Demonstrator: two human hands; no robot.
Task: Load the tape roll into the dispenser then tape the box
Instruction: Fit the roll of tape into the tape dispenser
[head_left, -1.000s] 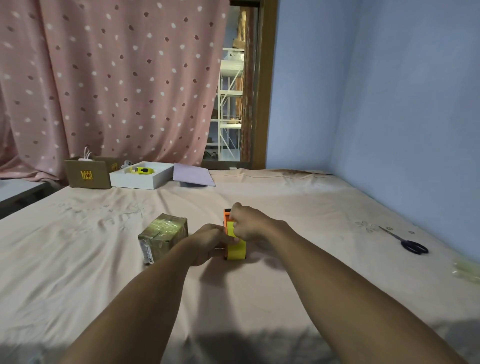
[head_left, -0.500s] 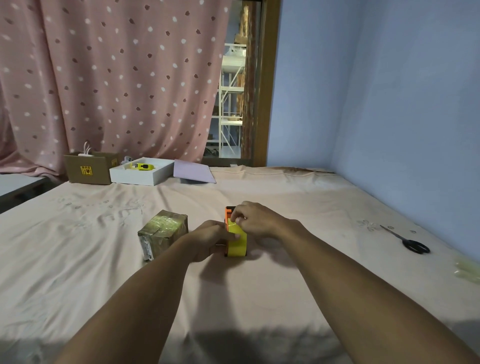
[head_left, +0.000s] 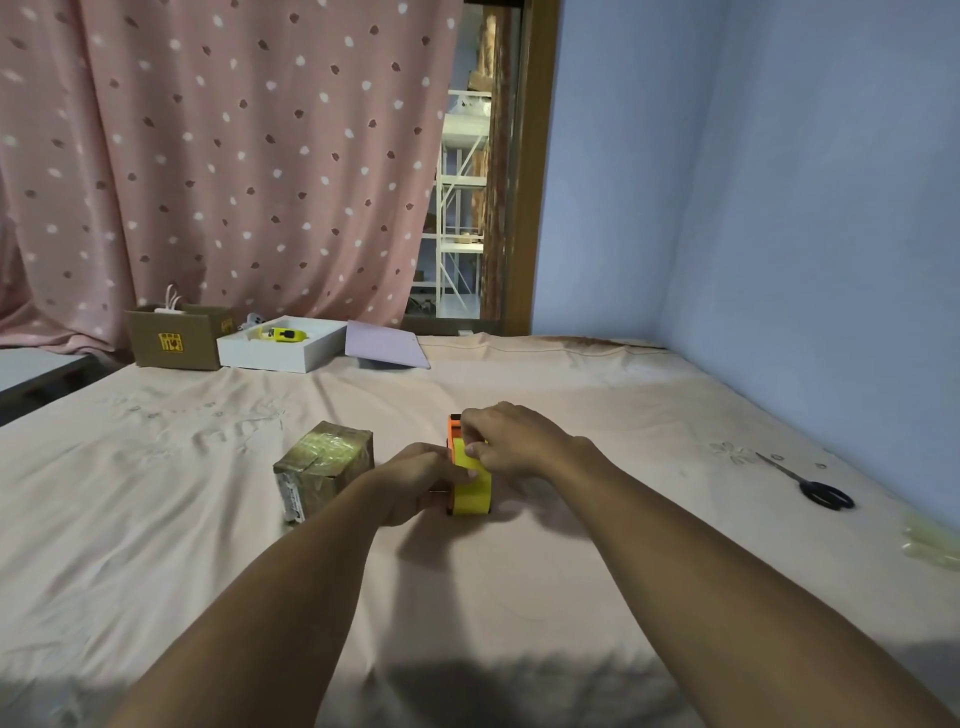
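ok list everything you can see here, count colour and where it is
tape roll: 1, yellow, middle of the bed, between both hands
dispenser: 1, orange, holding the tape roll
small box: 1, brown, shiny with tape, left of the hands
cardboard box: 1, brown, open, far left by the curtain
tray: 1, white, right of the cardboard box, yellow item inside
sheet: 1, lilac, right of the tray
scissors: 1, black handles, right side near the wall
bedsheet: 1, pale pink, under everything
curtain: 1, pink, spotted, behind
left hand: 1, grip on the dispenser's side
right hand: 1, fingers on the tape
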